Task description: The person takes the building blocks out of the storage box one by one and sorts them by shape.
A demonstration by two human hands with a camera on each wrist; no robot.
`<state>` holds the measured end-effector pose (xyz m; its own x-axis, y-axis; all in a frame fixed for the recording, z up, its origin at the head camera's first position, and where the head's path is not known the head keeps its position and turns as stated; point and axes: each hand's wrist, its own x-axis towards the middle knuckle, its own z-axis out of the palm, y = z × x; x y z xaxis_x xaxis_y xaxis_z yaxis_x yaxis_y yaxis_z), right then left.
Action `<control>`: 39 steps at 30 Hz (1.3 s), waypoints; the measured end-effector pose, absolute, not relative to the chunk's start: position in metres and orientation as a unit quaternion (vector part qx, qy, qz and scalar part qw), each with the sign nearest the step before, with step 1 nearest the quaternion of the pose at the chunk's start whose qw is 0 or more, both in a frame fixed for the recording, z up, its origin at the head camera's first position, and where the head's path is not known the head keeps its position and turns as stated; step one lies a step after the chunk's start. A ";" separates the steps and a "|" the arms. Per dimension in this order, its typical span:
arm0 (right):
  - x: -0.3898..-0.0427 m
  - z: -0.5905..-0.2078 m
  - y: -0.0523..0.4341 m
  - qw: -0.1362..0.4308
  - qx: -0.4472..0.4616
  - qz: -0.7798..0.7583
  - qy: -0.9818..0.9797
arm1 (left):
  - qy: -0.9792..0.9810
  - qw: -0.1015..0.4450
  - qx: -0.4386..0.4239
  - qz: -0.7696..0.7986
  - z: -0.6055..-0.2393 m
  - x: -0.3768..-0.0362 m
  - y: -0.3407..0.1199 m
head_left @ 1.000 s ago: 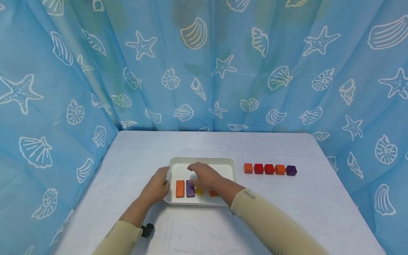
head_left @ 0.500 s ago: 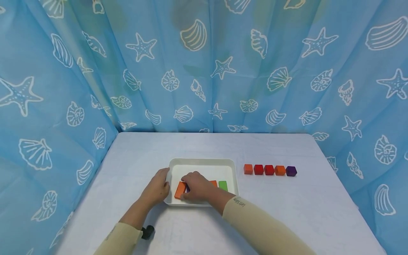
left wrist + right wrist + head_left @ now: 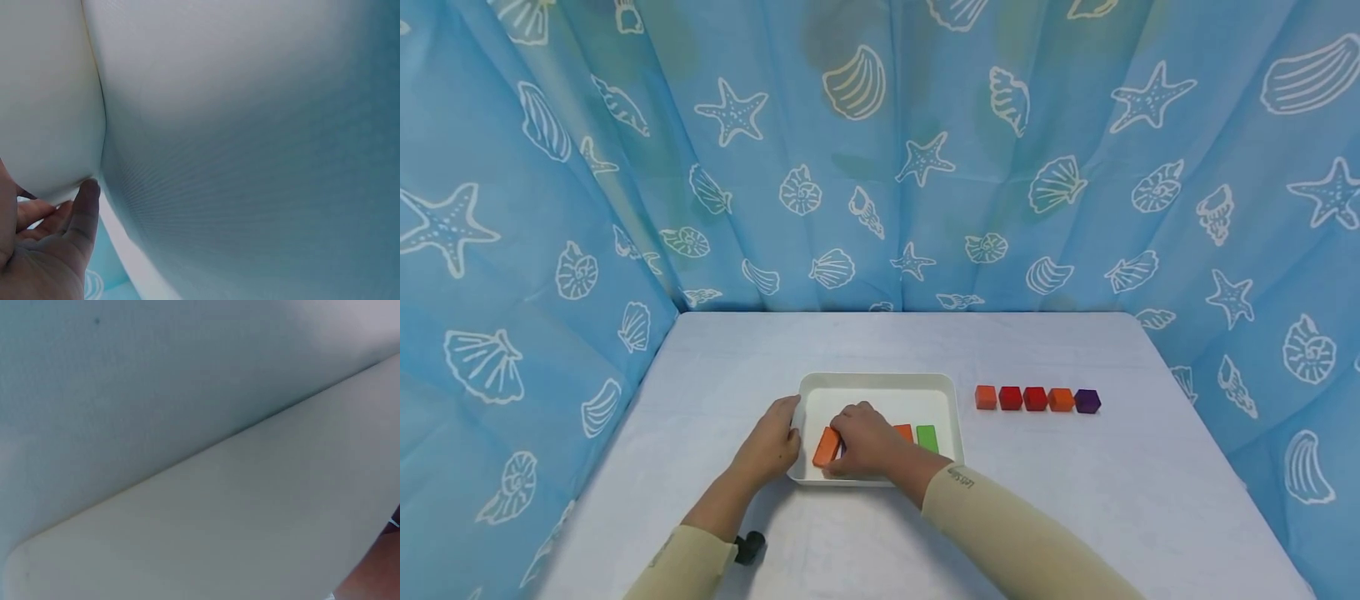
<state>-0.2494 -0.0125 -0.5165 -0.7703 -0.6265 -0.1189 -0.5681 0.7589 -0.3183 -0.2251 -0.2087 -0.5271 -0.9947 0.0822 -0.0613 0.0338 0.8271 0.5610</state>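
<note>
Your right hand (image 3: 868, 442) is reaching over the tray (image 3: 880, 400), and its thumb and fingers are bending in and grasping the orange block (image 3: 825, 448) by its two ends. That block is lying aslant in the tray's near left part. A sliver of a purple block (image 3: 843, 450) is showing just beside it, under your palm; whether your fingers are touching that one too, you cannot tell from here. Farther right in the tray, a second orange block (image 3: 904, 432) and a green block (image 3: 928, 437) are lying partly hidden behind your right hand and forearm.

Your left hand (image 3: 769, 443) is resting against the tray's left side, its fingers fairly straight and touching the wall rather than clenching; the left wrist view is showing a fingertip meeting the tray's edge from outside. The right wrist view is catching mostly the tray's pale wall, with the grasp out of sight.

To the right of the tray, five cubes are standing in a close row on the white table (image 3: 730, 358): orange (image 3: 986, 397), red, red, orange, then purple (image 3: 1087, 401). A black device (image 3: 749, 547) is sitting at your left wrist, and a blue curtain (image 3: 925, 108) is hanging behind the table.
</note>
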 end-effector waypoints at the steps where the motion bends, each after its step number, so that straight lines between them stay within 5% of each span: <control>1: -0.250 -0.517 -0.013 0.113 -0.318 -0.132 0.932 | 0.955 0.041 0.029 0.294 -0.527 -0.225 -0.209; 26: -0.254 -0.520 -0.009 0.102 -0.337 -0.167 0.921 | 0.954 0.036 0.005 0.297 -0.529 -0.222 -0.203; 39: -0.264 -0.494 0.015 0.159 -0.226 -0.239 0.931 | 0.955 0.036 0.008 0.294 -0.524 -0.220 -0.203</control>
